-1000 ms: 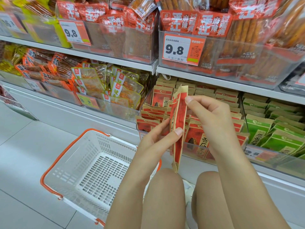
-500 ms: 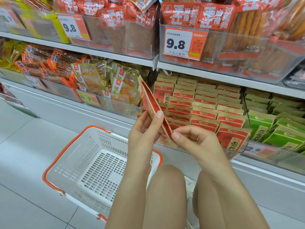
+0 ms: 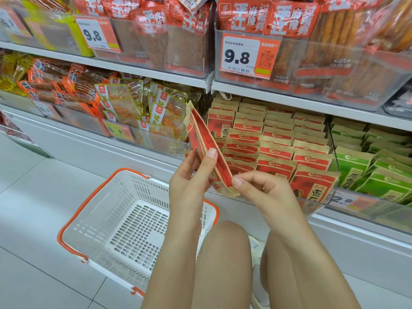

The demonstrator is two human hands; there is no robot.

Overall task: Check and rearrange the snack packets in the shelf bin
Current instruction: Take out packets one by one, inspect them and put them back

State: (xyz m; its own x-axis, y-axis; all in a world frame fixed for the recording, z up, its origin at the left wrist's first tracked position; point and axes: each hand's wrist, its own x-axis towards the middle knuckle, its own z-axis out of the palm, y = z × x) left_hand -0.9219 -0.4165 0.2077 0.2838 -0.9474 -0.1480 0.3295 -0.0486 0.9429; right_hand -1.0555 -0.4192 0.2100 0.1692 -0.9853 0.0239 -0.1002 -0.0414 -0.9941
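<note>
- this looks like the checking step: a flat red and kraft-paper snack packet (image 3: 208,150) is held out of the bin, edge-on to the camera and tilted, its top leaning up and to the left of the hands.
- the left hand (image 3: 189,177) grips the packet's middle, thumb tip pressed on the near red face and fingers behind it.
- the right hand (image 3: 263,192) pinches the packet's lower corner between thumb and curled fingers, just right of the left hand.
- the clear plastic shelf bin (image 3: 321,204) sits directly beyond and to the right of the hands, filled with tidy rows of matching red and kraft-paper packets (image 3: 276,150); its front right packet is just beside the right hand.
- further right of the hands lie green and kraft-paper packets (image 3: 365,172) in the neighbouring compartment.
- below the left hand stands a white plastic shopping basket with orange trim (image 3: 93,197) on the pale tiled floor (image 3: 33,197).
- judged next move: once the faces are read, the packet needs turning upright and face-forward, then sliding into a row so it sits in line with the others; the rows are tightly packed, so a gap may need to be pushed open first.
</note>
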